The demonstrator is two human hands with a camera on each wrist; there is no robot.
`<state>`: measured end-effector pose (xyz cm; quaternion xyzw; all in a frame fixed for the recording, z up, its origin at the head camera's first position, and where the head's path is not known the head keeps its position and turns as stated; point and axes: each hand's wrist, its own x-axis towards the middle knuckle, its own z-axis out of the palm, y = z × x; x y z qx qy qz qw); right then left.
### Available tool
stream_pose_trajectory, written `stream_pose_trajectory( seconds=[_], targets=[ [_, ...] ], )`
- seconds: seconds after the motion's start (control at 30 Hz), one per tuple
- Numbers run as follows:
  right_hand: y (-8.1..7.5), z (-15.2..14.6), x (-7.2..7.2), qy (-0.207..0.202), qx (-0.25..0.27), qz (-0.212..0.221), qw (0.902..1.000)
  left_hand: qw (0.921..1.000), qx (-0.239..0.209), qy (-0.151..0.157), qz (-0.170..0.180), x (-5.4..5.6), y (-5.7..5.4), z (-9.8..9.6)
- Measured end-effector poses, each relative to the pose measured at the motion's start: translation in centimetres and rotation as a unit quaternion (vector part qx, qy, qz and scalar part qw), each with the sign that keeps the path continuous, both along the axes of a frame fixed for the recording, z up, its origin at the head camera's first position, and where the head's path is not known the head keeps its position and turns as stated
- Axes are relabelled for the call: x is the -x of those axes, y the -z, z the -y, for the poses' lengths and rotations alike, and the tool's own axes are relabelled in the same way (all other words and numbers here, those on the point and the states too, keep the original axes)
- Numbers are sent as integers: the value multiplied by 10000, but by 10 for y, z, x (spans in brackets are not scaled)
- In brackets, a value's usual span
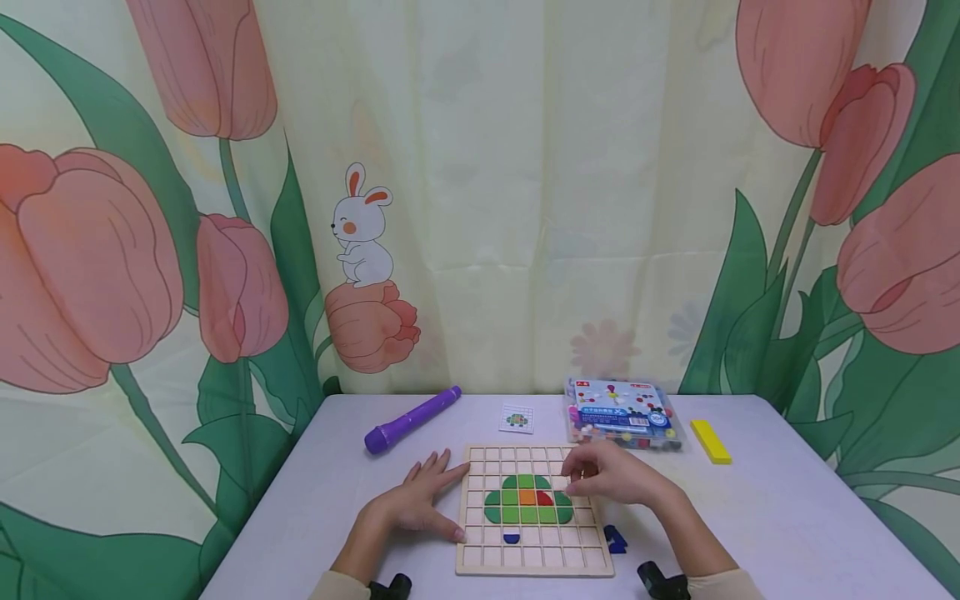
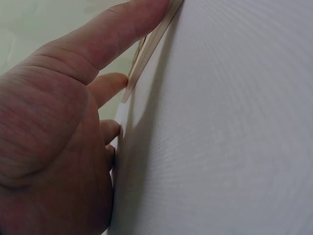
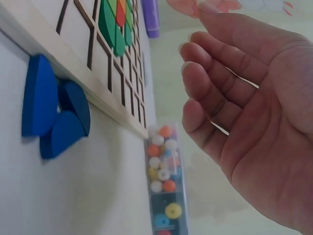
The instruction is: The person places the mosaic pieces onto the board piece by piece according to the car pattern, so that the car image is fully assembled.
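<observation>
A wooden grid board lies on the white table. Green pieces form a rounded shape on it around an orange square and a red piece. Lower on the grid sits one blue half-round piece. My left hand is spread at the board's left side, its thumb and a finger against the wooden edge. Above the upper right of the board hovers my right hand, fingers loosely bent; the right wrist view shows nothing between them. Several blue pieces lie beside the board's right edge.
Behind the board lies a small card with a coloured grid pattern. A clear plastic box of colourful beads stands at the back right, near a yellow block. At the back left lies a purple stick-like object.
</observation>
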<state>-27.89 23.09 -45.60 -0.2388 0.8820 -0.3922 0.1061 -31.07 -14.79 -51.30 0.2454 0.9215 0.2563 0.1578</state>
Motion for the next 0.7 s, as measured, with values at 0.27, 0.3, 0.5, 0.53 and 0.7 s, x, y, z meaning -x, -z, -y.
stream_pose_trajectory(
  seconds=[0.27, 0.3, 0.5, 0.53, 0.7],
  targets=[
    [-2, -16, 0, -78, 73, 228, 9997, 10000, -2, -13, 31, 0, 0, 0],
    [-2, -18, 0, -77, 80, 303, 9995, 10000, -6, -5, 24, -1, 0, 0],
    [1, -26, 0, -96, -36, 749, 9971, 10000, -22, 41, -23, 0, 0, 0],
    [2, -27, 0, -87, -100, 797, 9967, 10000, -24, 39, -24, 0, 0, 0],
    [5, -31, -1, -45, -339, 994, 9945, 10000, -20, 23, -19, 0, 0, 0]
  ],
)
